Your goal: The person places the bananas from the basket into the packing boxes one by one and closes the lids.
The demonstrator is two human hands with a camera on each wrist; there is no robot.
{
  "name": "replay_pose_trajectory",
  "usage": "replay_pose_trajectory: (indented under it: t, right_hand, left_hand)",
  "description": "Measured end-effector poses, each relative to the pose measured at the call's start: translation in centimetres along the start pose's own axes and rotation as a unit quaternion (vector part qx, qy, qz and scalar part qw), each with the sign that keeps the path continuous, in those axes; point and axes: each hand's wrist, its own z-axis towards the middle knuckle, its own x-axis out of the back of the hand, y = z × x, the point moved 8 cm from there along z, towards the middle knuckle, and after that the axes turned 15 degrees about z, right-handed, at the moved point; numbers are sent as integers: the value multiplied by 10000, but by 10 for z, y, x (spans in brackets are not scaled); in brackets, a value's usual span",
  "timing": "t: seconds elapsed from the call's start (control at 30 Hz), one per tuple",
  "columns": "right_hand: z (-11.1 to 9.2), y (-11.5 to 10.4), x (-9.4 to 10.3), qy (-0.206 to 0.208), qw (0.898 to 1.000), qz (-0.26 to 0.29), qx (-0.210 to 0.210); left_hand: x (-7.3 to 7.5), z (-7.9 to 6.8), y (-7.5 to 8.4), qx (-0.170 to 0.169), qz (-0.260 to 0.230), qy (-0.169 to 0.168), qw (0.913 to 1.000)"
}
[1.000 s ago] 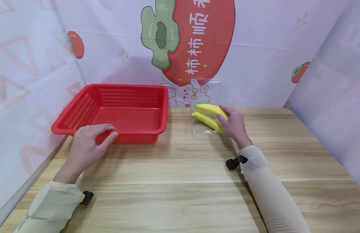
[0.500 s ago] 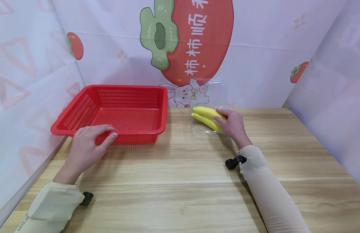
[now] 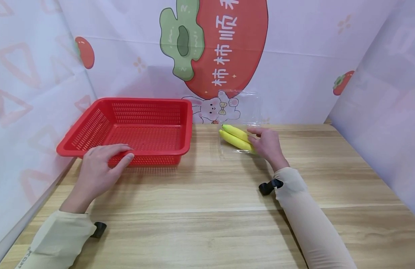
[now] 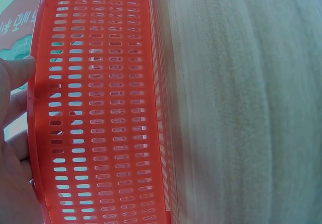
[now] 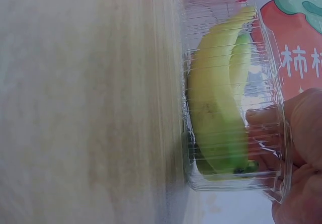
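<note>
Two yellow bananas lie side by side in a clear plastic clamshell box [image 5: 226, 184], its lid [image 3: 250, 108] standing up at the back. In the head view the rear banana [image 3: 235, 131] has a greenish tip; the front banana [image 3: 232, 141] lies against it. My right hand [image 3: 268, 145] reaches into the box at their right ends, fingertips apart beside the rear banana; the right wrist view shows the fingers [image 5: 264, 146] through the plastic. On the left, my left hand [image 3: 99, 166] holds the front rim of a red basket [image 3: 160, 152], fingers [image 4: 19, 105] over its inner side.
A wooden table [image 3: 200, 224] lies under everything. Behind it hangs a printed cloth [image 3: 295, 67], with more cloth along both sides. The box stands near the table's back edge, right of the basket, which has slotted walls.
The rear banana has come down and now lies against the front one. My right fingers have loosened from it, staying in the box. The left hand keeps its place on the basket.
</note>
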Motion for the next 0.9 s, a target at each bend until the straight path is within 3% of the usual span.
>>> replay_pose_trajectory:
  t: [0.37,0.73,0.9]
  right_hand:
    - [-1,0,5,108,9988,420,-212]
    - [-1,-10,22,467,9920,1164,129]
    - [-1,-10,26,517,9908,1247,83]
  left_hand:
    - [-2,0,-2,22,-40,-43,10000]
    - [-1,1,-1,71,-19,-117,9999]
    - [-2,1,-1,78,3,-157,9998]
